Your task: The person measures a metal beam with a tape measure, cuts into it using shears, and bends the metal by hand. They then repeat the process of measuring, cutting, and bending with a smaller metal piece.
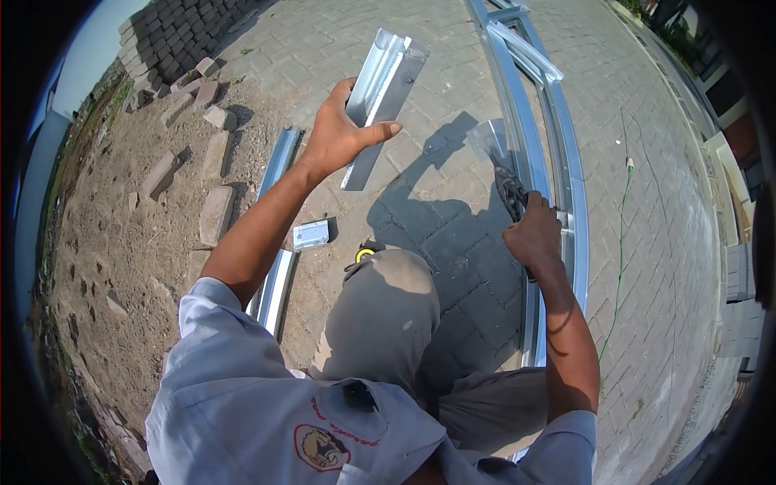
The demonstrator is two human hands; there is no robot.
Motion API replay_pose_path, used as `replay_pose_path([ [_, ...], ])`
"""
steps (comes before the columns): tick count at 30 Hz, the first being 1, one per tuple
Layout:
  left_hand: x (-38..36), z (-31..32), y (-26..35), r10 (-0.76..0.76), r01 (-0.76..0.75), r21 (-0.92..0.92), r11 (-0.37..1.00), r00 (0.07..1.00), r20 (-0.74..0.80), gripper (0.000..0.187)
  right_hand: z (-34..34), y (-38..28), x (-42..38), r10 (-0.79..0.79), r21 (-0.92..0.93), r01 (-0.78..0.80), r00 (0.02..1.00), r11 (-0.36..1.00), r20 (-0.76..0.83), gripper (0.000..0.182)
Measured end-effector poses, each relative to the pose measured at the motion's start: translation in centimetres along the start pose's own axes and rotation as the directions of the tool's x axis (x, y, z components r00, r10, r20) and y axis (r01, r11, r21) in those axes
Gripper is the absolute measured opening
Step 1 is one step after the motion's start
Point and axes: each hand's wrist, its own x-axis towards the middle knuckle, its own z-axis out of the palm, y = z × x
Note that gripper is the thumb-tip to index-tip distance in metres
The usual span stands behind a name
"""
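My left hand [339,133] is raised and wrapped around a short piece of metal channel [388,101], its thumb along the near face. The piece is tilted, with one end up and a small screw-like spot near the top. Lower on the right, my right hand [535,236] is closed on a dark hand tool [511,192] beside a long metal frame [529,145]. A pale, see-through-looking sheet or blade [489,139] shows at the tool's far end; I cannot tell which.
A small channel offcut [311,234] and a yellow tape measure [365,254] lie near my knee. Long channels [275,291] lie at left beside loose paving bricks [217,214]. Stacked pavers [182,40] stand behind. A green cord [622,234] runs across the paving at right.
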Motion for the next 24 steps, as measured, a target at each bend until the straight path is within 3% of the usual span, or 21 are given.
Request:
replay_pose_path([
  [3,0.1,-1.2,0.0,-0.105,0.092,-0.128,0.988,0.99,-0.095,0.097,1.7,-4.9,-0.2,-0.329,-0.311,0.291,0.941,0.905,-0.076,0.057],
  [6,0.1,-1.8,0.4,-0.057,0.058,0.017,0.998,0.997,-0.053,0.097,5.0,-8.2,1.8,-0.355,-0.395,0.328,0.935,0.858,0.004,0.064],
  [7,0.1,-2.0,0.0,-0.018,0.02,0.111,0.994,1.0,-0.019,0.101,4.6,-8.5,1.8,-0.329,-0.388,0.32,0.943,0.865,0.045,0.068],
  [10,-0.6,-2.6,-0.1,0.004,-0.013,0.291,0.957,1.0,0.029,0.099,4.1,-5.9,1.8,-0.215,-0.064,0.215,0.977,0.975,0.006,0.068],
  [13,-0.4,-2.0,0.2,-0.018,-0.029,0.33,0.944,0.99,0.138,0.097,1.2,-2.4,0.9,-0.34,0.198,0.387,0.911,0.901,-0.234,0.077],
  [16,0.1,0.3,-0.3,0.108,-0.178,0.354,0.918,0.972,0.209,0.093,-2.5,-0.8,-0.5,-0.426,0.066,0.481,0.824,0.874,-0.374,0.084],
  [20,0.8,3.2,0.0,0.224,-0.324,0.336,0.884,0.926,0.303,0.09,-4.3,0.2,-1.9,-0.453,-0.046,0.471,0.811,0.881,-0.371,0.085],
  [24,0.3,4.8,0.8,0.288,-0.394,0.29,0.872,0.893,0.345,0.089,-4.0,1.4,-2.8,-0.423,-0.013,0.448,0.835,0.894,-0.352,0.083],
])
